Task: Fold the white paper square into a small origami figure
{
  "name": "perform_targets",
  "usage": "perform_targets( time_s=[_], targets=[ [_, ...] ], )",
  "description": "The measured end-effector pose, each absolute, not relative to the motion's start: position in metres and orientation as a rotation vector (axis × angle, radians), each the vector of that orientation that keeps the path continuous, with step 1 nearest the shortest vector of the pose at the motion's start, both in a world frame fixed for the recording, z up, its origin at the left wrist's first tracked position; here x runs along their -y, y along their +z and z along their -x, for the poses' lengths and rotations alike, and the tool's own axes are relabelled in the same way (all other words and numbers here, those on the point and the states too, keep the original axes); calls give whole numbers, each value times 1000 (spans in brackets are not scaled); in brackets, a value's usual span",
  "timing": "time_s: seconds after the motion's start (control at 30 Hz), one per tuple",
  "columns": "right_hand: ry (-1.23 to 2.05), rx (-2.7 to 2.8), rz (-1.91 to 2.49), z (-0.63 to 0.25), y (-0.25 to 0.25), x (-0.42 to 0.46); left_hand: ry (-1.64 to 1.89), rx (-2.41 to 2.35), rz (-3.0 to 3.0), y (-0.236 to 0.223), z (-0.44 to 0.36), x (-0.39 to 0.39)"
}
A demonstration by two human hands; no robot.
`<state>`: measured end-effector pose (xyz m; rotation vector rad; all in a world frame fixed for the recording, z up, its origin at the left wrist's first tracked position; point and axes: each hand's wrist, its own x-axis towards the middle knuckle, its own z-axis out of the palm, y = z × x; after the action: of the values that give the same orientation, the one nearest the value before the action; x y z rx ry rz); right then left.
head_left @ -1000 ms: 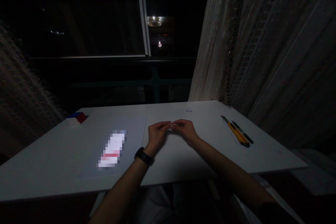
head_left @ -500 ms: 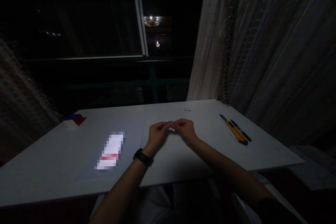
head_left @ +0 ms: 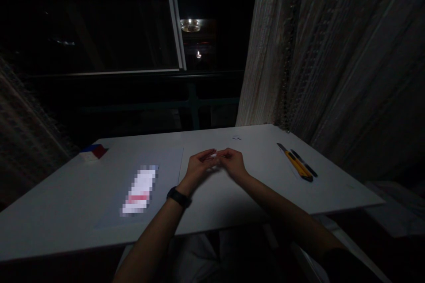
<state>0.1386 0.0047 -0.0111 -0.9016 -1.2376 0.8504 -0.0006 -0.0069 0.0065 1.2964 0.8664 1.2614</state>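
Note:
Over the middle of the white table, my left hand (head_left: 198,166) and my right hand (head_left: 233,162) meet at the fingertips. Between them is a small white piece of paper (head_left: 214,155), mostly covered by the fingers. My right thumb and fingers pinch its right side. The fingers of my left hand curl around its left side, a little looser, with a gap showing between the thumb and the upper fingers. A dark watch (head_left: 179,196) is on my left wrist. Dim light hides the paper's exact shape.
A lit phone (head_left: 141,185), its screen blurred, lies on a large sheet (head_left: 171,163) at the left. Beyond it sits a blue, red and white block (head_left: 93,152). A yellow utility knife (head_left: 299,166) and a black pen (head_left: 303,162) lie right. Small scraps (head_left: 237,138) lie behind my hands.
My left fingers have spread apart somewhat at the paper, where they were pinched tight before. My right hand stays at nearly the same spot. Objects on the table have not moved.

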Motion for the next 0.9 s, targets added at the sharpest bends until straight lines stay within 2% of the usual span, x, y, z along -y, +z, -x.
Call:
perform_targets(
  time_s=[0.2, 0.63, 0.9],
  targets=[
    [835, 1239, 929, -137, -12, -3, 1295, -997, -1363, 3, -5, 8],
    [846, 1175, 1013, -137, -5, -1, 1316, -972, -1376, 8, -5, 13],
    [887, 1247, 922, -142, -13, -6, 1339, -974, -1361, 5, -8, 13]
  ],
)
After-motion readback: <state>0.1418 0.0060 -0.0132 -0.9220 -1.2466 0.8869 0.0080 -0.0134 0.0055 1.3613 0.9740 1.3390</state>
